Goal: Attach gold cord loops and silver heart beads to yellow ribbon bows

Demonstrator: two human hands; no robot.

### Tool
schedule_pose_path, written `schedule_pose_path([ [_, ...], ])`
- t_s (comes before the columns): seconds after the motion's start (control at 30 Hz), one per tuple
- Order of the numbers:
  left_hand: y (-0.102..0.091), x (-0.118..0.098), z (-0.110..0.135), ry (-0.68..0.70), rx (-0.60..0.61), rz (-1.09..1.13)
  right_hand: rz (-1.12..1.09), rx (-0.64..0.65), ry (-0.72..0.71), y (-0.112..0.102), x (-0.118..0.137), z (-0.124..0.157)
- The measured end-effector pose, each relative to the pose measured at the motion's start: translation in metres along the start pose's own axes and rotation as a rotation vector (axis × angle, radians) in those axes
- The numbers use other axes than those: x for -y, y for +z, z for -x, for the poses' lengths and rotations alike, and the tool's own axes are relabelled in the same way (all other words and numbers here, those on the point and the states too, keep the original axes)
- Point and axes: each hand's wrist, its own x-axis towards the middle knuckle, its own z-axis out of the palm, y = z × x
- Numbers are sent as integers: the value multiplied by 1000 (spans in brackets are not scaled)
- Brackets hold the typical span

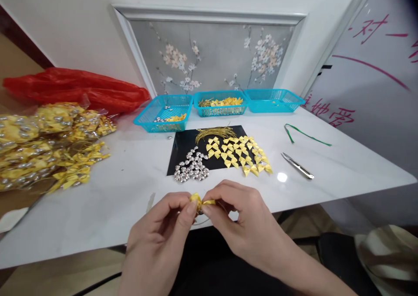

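Both my hands meet at the table's front edge and pinch one small yellow ribbon bow (200, 201). My left hand (160, 235) grips its left side with thumb and forefinger. My right hand (243, 219) pinches its right end. Just beyond them, on a black mat (183, 145), lie a heap of silver beads (192, 168), several loose yellow bows (238, 154) and a bundle of gold threads (214, 132).
Three turquoise baskets (165, 113) stand in a row at the back. A large pile of finished yellow and silver pieces (42, 143) fills the left, with a red plastic bag (75, 89) behind. Metal snips (297, 165) and a green tie (305, 134) lie to the right.
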Motion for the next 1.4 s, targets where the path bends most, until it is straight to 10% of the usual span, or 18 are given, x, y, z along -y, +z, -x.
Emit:
schedule_pose_path([
  [0.27,-2,10,0,-77,-18,29,-95,46,189,-2,-11,6],
  [0.93,2,12,5,-89,-27,33,-67,-98,67,6,-21,4],
  [1.4,-3,11,10,106,-95,-139,-183,-64,198,7,-12,3],
])
